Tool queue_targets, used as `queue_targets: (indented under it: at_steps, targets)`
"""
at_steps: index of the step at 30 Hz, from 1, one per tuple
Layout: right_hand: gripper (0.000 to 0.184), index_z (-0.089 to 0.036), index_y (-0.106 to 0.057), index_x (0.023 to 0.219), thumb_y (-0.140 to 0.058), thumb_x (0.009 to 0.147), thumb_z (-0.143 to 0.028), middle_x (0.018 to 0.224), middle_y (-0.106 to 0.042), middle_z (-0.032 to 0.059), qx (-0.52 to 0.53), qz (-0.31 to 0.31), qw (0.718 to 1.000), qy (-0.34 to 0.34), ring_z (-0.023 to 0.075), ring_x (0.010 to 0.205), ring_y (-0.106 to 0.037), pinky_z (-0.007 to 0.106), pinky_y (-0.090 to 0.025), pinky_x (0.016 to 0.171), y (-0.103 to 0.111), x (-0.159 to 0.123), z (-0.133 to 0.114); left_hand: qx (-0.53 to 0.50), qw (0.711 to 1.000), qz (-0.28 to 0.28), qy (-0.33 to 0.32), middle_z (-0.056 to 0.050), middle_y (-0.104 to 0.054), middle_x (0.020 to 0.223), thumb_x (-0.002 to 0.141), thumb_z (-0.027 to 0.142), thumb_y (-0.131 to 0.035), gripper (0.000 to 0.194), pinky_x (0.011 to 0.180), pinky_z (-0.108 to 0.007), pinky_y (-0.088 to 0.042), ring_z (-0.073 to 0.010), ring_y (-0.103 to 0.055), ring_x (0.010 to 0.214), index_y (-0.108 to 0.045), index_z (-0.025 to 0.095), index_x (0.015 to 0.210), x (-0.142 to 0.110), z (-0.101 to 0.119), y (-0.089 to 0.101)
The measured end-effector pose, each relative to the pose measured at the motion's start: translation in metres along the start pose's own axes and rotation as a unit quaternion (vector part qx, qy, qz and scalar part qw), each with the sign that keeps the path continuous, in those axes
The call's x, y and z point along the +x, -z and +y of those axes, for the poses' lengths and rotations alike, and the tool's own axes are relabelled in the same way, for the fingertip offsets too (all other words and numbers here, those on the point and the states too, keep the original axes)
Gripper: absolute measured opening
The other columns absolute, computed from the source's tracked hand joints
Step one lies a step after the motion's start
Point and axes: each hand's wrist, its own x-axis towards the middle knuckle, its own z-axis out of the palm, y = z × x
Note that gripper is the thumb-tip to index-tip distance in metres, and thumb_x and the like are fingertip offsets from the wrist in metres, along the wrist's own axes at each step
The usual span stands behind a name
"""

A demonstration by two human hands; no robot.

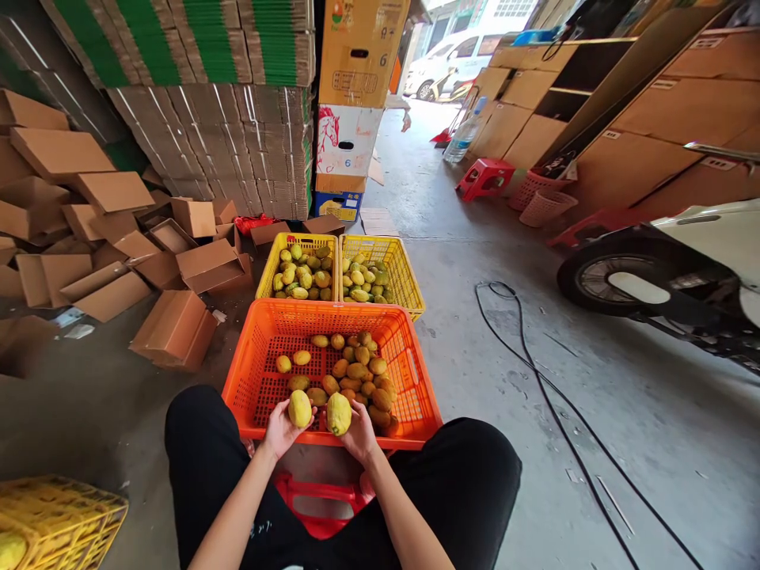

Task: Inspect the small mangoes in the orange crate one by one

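Note:
My left hand (282,431) is closed round a yellow-green fruit (300,408) over the near rim of the orange crate (249,372). My right hand (359,431) grips a second, slightly larger fruit (338,413) right beside it. The orange crate holds several more yellow and brownish fruits, mostly on its right side. Behind it stand two yellow crates side by side, the left yellow crate (270,265) and the right yellow crate (409,277), both holding greenish-yellow fruit. I sit on a red stool (321,503) with my knees either side of the orange crate.
Loose cardboard boxes (172,328) lie scattered at left, with stacked flat cartons (237,134) behind. A black cable (534,372) runs across the concrete floor at right, near a scooter wheel (629,281). Another yellow crate (56,518) sits at bottom left. A red stool (487,176) and baskets stand further back.

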Motion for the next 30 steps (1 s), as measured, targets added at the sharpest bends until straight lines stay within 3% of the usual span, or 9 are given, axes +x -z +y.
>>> queue_targets:
  at_steps: [4, 8, 10, 13, 15, 22, 26, 30]
  targets:
    - [0.033, -0.018, -0.081, 0.112, -0.082, 0.090, -0.043, 0.114, -0.089, 0.0178, 0.010, -0.003, 1.000, 0.014, 0.0380, 0.117, -0.084, 0.054, -0.071, 0.096, -0.005, 0.000, 0.001, 0.014, 1.000, 0.024, -0.006, -0.018, -0.087, 0.111, 0.111, 0.024, -0.063, 0.047, 0.098, -0.046, -0.072, -0.0317, -0.088, 0.102, -0.063, 0.013, 0.156, -0.002, 0.000, -0.004]
    - [0.031, -0.017, -0.081, 0.112, -0.082, 0.098, -0.045, 0.105, -0.089, 0.0140, 0.024, 0.048, 0.999, 0.002, 0.0271, 0.095, -0.086, 0.037, -0.070, 0.082, -0.008, -0.002, 0.000, 0.016, 0.996, 0.077, -0.034, -0.009, -0.083, 0.096, 0.109, 0.016, -0.065, 0.042, 0.073, -0.031, -0.070, -0.0219, -0.083, 0.077, -0.066, 0.018, 0.151, -0.004, 0.000, -0.006]
    - [0.026, -0.019, -0.080, 0.107, -0.082, 0.099, -0.043, 0.098, -0.089, 0.0099, 0.039, 0.078, 0.996, 0.000, 0.0225, 0.084, -0.083, 0.034, -0.069, 0.077, -0.008, -0.002, -0.001, 0.021, 0.996, 0.075, -0.035, -0.007, -0.081, 0.092, 0.107, 0.015, -0.070, 0.042, 0.064, -0.026, -0.066, -0.0187, -0.079, 0.069, -0.067, 0.018, 0.149, -0.005, 0.000, -0.006]
    - [0.020, -0.022, -0.078, 0.104, -0.084, 0.099, -0.041, 0.095, -0.088, 0.0058, 0.055, 0.094, 0.994, 0.012, 0.0209, 0.085, -0.083, 0.036, -0.070, 0.082, -0.007, -0.004, -0.002, 0.041, 0.998, 0.047, -0.031, -0.009, -0.082, 0.097, 0.101, 0.013, -0.077, 0.046, 0.064, -0.026, -0.066, -0.0187, -0.078, 0.069, -0.068, 0.016, 0.146, -0.006, -0.002, -0.006]
    - [0.021, -0.021, -0.079, 0.106, -0.086, 0.097, -0.040, 0.100, -0.088, 0.0077, 0.050, 0.086, 0.995, 0.012, 0.0222, 0.092, -0.084, 0.035, -0.070, 0.085, -0.007, -0.005, -0.003, 0.048, 0.998, 0.038, -0.032, -0.011, -0.083, 0.100, 0.100, 0.011, -0.077, 0.044, 0.066, -0.027, -0.066, -0.0190, -0.079, 0.071, -0.070, 0.014, 0.143, -0.006, -0.003, -0.006]
    - [0.032, -0.017, -0.080, 0.109, -0.096, 0.089, -0.036, 0.109, -0.086, 0.0123, 0.012, 0.039, 0.999, -0.015, 0.0165, 0.076, -0.075, 0.024, -0.059, 0.062, -0.006, -0.006, -0.002, 0.050, 0.997, 0.049, -0.033, -0.011, -0.081, 0.097, 0.099, 0.007, -0.079, 0.033, 0.069, -0.028, -0.065, -0.0196, -0.078, 0.074, -0.074, 0.012, 0.131, -0.007, -0.004, -0.010]
    - [0.033, -0.015, -0.081, 0.107, -0.095, 0.090, -0.039, 0.107, -0.086, 0.0124, 0.013, 0.047, 0.999, 0.001, 0.0176, 0.079, -0.076, 0.026, -0.060, 0.068, -0.009, -0.006, -0.002, 0.057, 0.997, 0.043, -0.037, -0.009, -0.080, 0.094, 0.099, 0.009, -0.077, 0.035, 0.069, -0.028, -0.065, -0.0197, -0.078, 0.073, -0.072, 0.014, 0.133, -0.011, -0.004, -0.013]
    - [0.038, -0.018, -0.081, 0.110, -0.088, 0.091, -0.050, 0.108, -0.088, 0.0143, -0.009, 0.038, 0.999, -0.009, 0.0279, 0.095, -0.082, 0.037, -0.066, 0.080, -0.010, -0.007, -0.002, 0.063, 0.997, 0.033, -0.032, -0.011, -0.081, 0.092, 0.105, 0.016, -0.067, 0.033, 0.066, -0.029, -0.065, -0.0207, -0.078, 0.071, -0.070, 0.011, 0.137, -0.014, -0.003, -0.012]
